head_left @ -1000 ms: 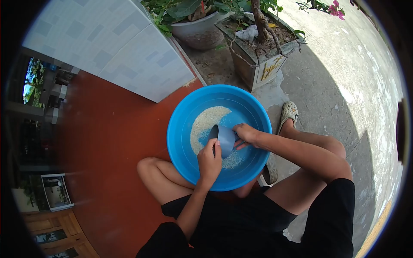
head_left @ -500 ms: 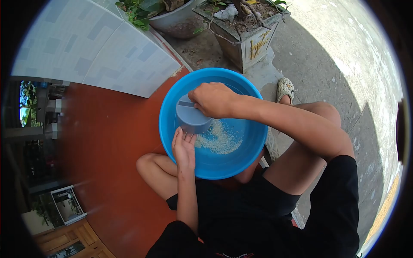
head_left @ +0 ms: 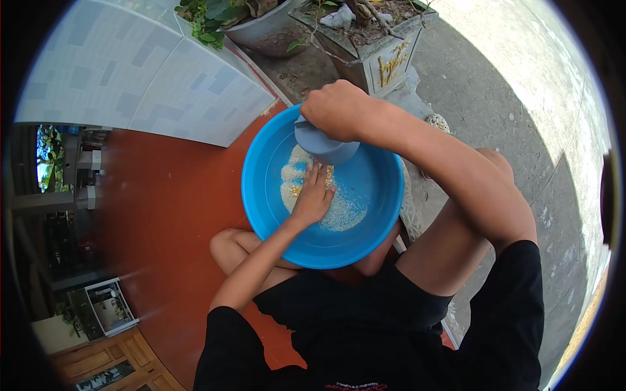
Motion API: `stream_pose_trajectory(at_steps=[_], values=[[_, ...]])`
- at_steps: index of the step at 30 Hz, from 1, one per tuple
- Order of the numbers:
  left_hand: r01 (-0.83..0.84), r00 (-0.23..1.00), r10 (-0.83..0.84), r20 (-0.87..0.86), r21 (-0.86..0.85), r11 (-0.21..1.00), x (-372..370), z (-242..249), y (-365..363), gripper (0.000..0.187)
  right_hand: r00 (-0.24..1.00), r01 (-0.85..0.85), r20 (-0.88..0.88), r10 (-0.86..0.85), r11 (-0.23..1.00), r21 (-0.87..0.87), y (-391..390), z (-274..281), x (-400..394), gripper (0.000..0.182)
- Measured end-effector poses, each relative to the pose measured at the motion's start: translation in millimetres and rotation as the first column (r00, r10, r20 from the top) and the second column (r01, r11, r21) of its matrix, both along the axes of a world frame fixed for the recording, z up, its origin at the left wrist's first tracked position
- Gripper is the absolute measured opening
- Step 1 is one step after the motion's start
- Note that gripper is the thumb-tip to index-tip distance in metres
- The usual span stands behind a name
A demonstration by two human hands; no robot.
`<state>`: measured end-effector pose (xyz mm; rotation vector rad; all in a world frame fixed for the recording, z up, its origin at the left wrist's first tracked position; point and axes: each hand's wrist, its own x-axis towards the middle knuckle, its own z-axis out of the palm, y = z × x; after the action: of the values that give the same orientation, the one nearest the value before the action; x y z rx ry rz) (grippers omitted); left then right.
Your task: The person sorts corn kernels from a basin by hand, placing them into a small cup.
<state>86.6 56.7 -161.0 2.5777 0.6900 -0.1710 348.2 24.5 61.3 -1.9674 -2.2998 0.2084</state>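
Hand Status and Markings

Right hand (head_left: 336, 111): clenched on grey cup (head_left: 326, 150), tilted above blue basin (head_left: 266, 159). Left hand (head_left: 313, 201): open, fingers extended, at pale grain (head_left: 343, 214) inside basin. Planter (head_left: 343, 65) beyond: gold lettering (head_left: 392, 64), illegible. Shirt (head_left: 404, 362): red-and-white print (head_left: 357, 386), unreadable.

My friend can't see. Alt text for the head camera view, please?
A seated person holds a tipped grey cup over grains in a blue tub with the right hand; the left hand is by the grains, near the cup. Plant pots stand beyond.
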Motion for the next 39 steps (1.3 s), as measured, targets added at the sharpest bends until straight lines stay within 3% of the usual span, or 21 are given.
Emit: stream_pose_trajectory(at_steps=[2,3,6,9,12,13,16,19,22,25,28,31,35,37,39], values=[[0.113,0.991,-0.088,0.097,-0.303,0.946,7,30,-25,0.074,0.999,0.016,-0.040,-0.013,0.996,0.083,-2,1,8,0.014],[0.179,0.982,-0.160,0.098,-0.235,0.956,8,36,-33,0.071,0.999,0.024,-0.044,-0.020,0.995,0.095,-3,3,11,0.014],[0.388,0.915,-0.403,0.020,0.230,0.893,26,51,-23,0.070,0.998,0.034,-0.053,-0.027,0.991,0.133,-3,5,15,0.014],[0.339,0.940,-0.333,-0.073,0.313,0.887,45,40,17,0.069,0.999,0.037,-0.043,-0.031,0.990,0.134,-1,5,16,0.014],[0.156,0.986,-0.166,0.002,0.332,0.930,39,4,44,0.066,0.999,0.040,-0.015,-0.039,0.997,0.069,-1,12,12,0.016],[0.142,0.990,-0.136,-0.042,0.334,0.932,33,-2,39,0.068,0.999,0.039,-0.001,-0.039,0.999,0.037,0,16,11,0.018],[0.213,0.972,-0.227,0.053,0.194,0.958,20,-2,9,0.071,0.999,0.026,0.026,-0.026,1.000,-0.006,-1,21,13,0.020],[0.539,0.841,-0.539,0.044,-0.001,0.842,15,25,-23,0.070,1.000,-0.003,-0.001,0.003,0.995,0.097,-1,12,12,0.014],[0.699,0.711,-0.703,0.030,0.085,0.710,22,28,-39,0.073,1.000,-0.017,-0.005,0.018,0.991,0.131,-2,8,10,0.012],[0.651,0.745,-0.660,0.096,0.110,0.751,36,19,-47,0.075,1.000,-0.021,-0.002,0.021,0.993,0.113,-3,7,6,0.011],[0.663,0.719,-0.691,0.073,0.227,0.713,43,11,-36,0.073,0.999,-0.027,-0.035,0.032,0.992,0.122,-2,8,1,0.012],[0.590,0.783,-0.621,0.019,0.292,0.753,44,8,-15,0.072,0.999,-0.036,-0.019,0.039,0.992,0.120,-2,10,1,0.012],[0.322,0.947,-0.301,-0.116,0.320,0.891,24,12,26,0.070,0.999,-0.028,-0.015,0.029,0.994,0.104,-1,14,1,0.013],[0.178,0.969,-0.095,-0.229,0.377,0.909,15,12,40,0.071,1.000,-0.017,-0.006,0.018,0.994,0.109,-2,16,3,0.013],[0.106,0.991,-0.063,-0.122,0.391,0.914,-2,0,32,0.072,1.000,-0.007,-0.008,0.008,0.993,0.116,-4,16,6,0.013]])
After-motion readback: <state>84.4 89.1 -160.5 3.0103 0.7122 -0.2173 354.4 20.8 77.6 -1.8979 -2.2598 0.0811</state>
